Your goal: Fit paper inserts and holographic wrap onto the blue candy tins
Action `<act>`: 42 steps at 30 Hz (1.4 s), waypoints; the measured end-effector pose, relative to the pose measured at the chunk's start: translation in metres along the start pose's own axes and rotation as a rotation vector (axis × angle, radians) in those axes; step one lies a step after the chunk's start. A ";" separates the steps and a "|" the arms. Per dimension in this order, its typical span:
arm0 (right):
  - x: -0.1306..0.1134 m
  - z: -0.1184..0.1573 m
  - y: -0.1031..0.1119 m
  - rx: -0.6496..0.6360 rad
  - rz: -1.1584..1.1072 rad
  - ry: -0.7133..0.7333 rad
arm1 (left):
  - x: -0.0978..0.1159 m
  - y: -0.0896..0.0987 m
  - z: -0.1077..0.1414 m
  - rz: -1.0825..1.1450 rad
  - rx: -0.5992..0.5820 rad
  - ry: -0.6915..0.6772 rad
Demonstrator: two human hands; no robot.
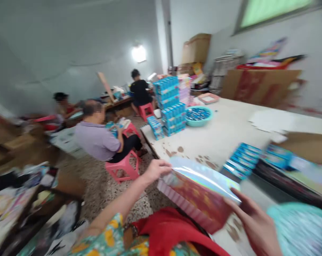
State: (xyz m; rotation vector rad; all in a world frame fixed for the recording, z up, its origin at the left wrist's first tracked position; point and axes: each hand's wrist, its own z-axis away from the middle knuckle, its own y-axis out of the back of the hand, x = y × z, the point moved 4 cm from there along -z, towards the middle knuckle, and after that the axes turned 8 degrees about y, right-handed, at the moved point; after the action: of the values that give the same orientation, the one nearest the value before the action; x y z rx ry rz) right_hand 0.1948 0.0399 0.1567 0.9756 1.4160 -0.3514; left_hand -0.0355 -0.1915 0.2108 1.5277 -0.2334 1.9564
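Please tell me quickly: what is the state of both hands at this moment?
Left hand: closed, holding the shiny box at its left end.
Right hand: closed, holding the same box at its right end.

Held pkg (199, 193) is glossy, prob. plastic-wrapped.

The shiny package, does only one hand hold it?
No, the left hand and right hand hold opposite ends of the shiny package.

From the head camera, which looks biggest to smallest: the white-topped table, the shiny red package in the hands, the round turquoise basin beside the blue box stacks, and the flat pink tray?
1. White-topped table
2. Shiny red package, though nearness enlarges it
3. Round turquoise basin
4. Flat pink tray
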 end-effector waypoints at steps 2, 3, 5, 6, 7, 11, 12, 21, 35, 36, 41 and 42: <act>0.001 0.002 0.005 0.000 -0.042 -0.031 | 0.006 -0.003 -0.001 -0.047 0.043 -0.060; 0.002 0.003 0.007 0.005 -0.079 -0.035 | 0.007 -0.005 -0.004 -0.047 0.052 -0.067; 0.003 0.004 0.013 0.014 -0.153 -0.047 | 0.006 -0.008 -0.009 0.011 0.047 -0.058; 0.004 0.005 0.016 0.021 -0.191 -0.059 | 0.006 -0.010 -0.010 0.046 0.034 -0.046; 0.005 0.007 0.019 0.030 -0.226 -0.071 | 0.006 -0.013 -0.011 0.078 0.014 -0.035; 0.007 0.013 0.029 0.083 -0.335 -0.087 | 0.011 -0.037 -0.007 0.084 -0.175 -0.003; 0.008 0.015 0.031 0.106 -0.363 -0.085 | 0.012 -0.044 -0.006 0.070 -0.221 0.006; 0.030 0.057 0.018 0.220 -0.308 -0.216 | -0.006 -0.081 -0.033 0.065 -0.361 0.214; 0.015 0.068 -0.013 0.257 -0.078 -0.362 | -0.044 -0.067 -0.081 -0.151 -0.433 0.097; 0.014 0.068 -0.012 0.262 -0.002 -0.331 | -0.044 -0.066 -0.085 -0.200 -0.458 0.054; 0.007 0.067 -0.011 0.289 0.296 -0.224 | -0.025 -0.063 -0.096 -0.609 -0.412 -0.345; 0.004 0.065 -0.012 0.300 0.332 -0.196 | -0.017 -0.068 -0.092 -0.675 -0.377 -0.451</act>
State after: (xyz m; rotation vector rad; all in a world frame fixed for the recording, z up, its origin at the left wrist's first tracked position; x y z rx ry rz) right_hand 0.2299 -0.0139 0.1402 1.3599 1.0186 -0.4061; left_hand -0.0686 -0.0984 0.1500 1.5118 -0.2197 0.9759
